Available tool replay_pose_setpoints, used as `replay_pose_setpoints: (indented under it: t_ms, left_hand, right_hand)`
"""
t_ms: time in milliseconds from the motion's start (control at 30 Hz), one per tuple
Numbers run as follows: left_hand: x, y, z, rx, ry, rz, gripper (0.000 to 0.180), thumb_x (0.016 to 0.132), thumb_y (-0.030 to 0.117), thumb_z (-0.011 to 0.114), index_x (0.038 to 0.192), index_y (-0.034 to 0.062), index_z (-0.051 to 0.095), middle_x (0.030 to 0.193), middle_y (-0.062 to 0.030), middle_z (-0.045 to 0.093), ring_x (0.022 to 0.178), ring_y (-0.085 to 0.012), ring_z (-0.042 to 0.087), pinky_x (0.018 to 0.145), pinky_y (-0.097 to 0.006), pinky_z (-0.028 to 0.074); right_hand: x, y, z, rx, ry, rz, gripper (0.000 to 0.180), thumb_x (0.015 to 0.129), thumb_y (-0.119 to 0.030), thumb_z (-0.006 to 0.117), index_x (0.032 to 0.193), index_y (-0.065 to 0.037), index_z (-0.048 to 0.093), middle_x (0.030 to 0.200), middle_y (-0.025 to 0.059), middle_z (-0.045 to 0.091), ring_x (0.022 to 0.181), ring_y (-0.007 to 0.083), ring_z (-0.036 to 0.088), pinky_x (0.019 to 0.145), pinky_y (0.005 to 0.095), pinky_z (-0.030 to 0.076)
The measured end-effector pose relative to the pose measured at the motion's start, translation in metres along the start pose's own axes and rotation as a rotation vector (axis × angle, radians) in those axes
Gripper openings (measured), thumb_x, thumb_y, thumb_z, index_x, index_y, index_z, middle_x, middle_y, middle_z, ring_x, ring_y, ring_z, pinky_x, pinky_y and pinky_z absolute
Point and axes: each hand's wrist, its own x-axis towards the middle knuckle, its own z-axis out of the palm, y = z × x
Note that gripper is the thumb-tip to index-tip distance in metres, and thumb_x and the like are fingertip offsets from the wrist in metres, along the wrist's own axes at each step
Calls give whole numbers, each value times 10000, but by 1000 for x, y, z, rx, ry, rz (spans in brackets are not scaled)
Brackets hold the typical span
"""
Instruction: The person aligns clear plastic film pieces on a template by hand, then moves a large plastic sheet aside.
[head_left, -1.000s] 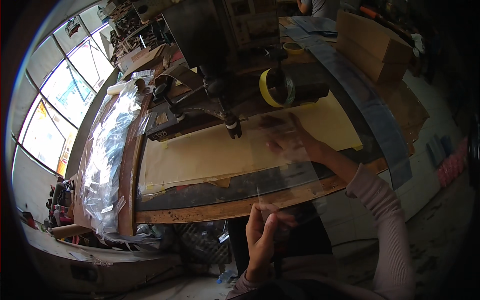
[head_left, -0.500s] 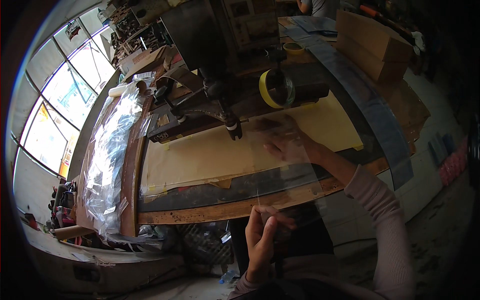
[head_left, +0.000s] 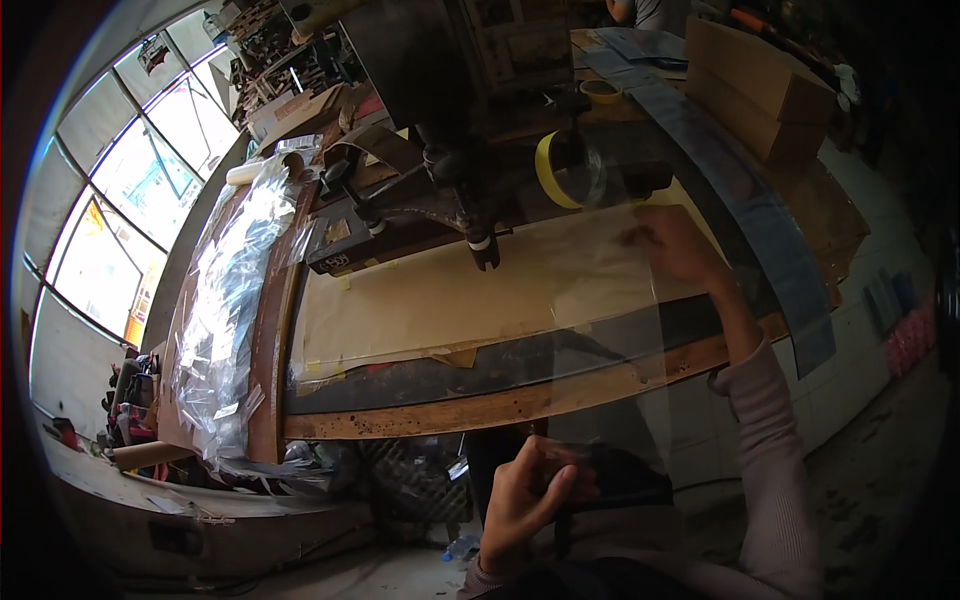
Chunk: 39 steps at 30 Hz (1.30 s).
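Window (head_left: 145, 205) light comes from half past nine over the desk (head_left: 400, 423); clear bags (head_left: 225, 320) lie at nine, yellow tape (head_left: 546, 172) at one, tan paper (head_left: 430, 310) across the middle; clear film (head_left: 608, 370) hangs at four, over the near edge; the left hand (head_left: 535, 490), at half past five, pinches its near end; the right hand (head_left: 685, 248), half past two, has bent fingers by its far end, too blurred to tell whether they grip.
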Motion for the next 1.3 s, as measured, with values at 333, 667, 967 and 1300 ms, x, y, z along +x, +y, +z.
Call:
replay_pose_setpoints:
  t_ms: [333,667,967,1300]
  left_hand:
    - [16,-12,2,359,-71,-26,252,900,10,574,1083,-23,403,893,-135,688,838,-253,707,692,-270,555]
    - [25,-16,7,113,4,15,892,886,-33,564,1447,77,-121,962,-164,670,878,-282,691,775,-349,575]
    - [29,-17,2,153,25,51,980,864,-75,548,1445,156,-207,1011,-183,652,842,-277,695,735,-351,579]
    - [28,-12,-11,518,-71,105,496,811,-45,631,1248,10,403,912,-118,700,788,-194,707,687,-266,545]
  right_hand:
    - [-2,-13,13,342,119,-191,310,926,-299,572,1012,-11,651,966,122,629,912,240,608,796,346,475]
    - [-8,-19,17,30,-5,-453,588,801,-626,589,1077,-117,690,1392,134,464,1323,307,400,1073,408,342]
    - [-10,-24,2,804,-729,-518,419,873,-442,611,949,-45,722,1212,161,615,1238,330,500,1048,412,378]
    - [-12,-34,4,838,-821,-487,227,883,-193,641,1015,-12,681,1172,132,640,1177,254,555,994,370,428]
